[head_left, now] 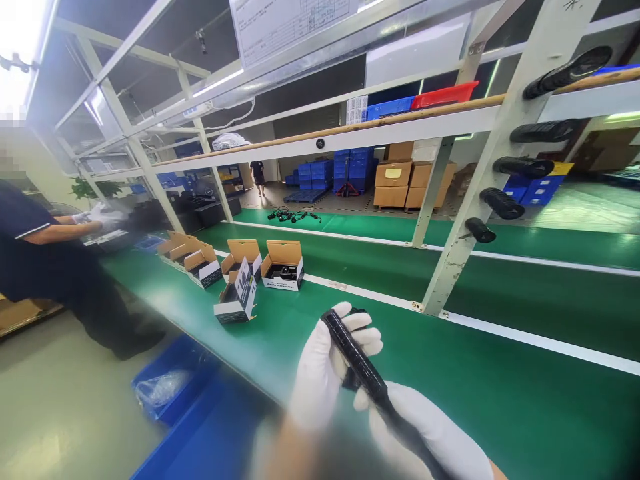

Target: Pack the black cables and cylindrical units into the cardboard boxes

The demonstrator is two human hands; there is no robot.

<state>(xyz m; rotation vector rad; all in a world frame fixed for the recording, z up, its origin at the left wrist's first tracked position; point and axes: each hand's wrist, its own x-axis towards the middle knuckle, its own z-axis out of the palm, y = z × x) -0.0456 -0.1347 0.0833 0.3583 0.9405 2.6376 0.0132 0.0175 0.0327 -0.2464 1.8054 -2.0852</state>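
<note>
Both my hands wear white gloves and hold a long black ribbed rod-shaped part (359, 363) low in the middle of the view, over the green bench (450, 373). My left hand (323, 367) is wrapped round its upper end, fingers curled over it. My right hand (425, 430) grips its lower end from below. A second small black piece shows behind the rod in my left hand; what it is I cannot make out.
Several open cardboard boxes (284, 265) stand on the bench to the left. A co-worker (45, 257) in dark clothes and white gloves works at the far left. Black grips (501, 203) hang on the white frame post. Blue bins (165, 383) sit below the bench.
</note>
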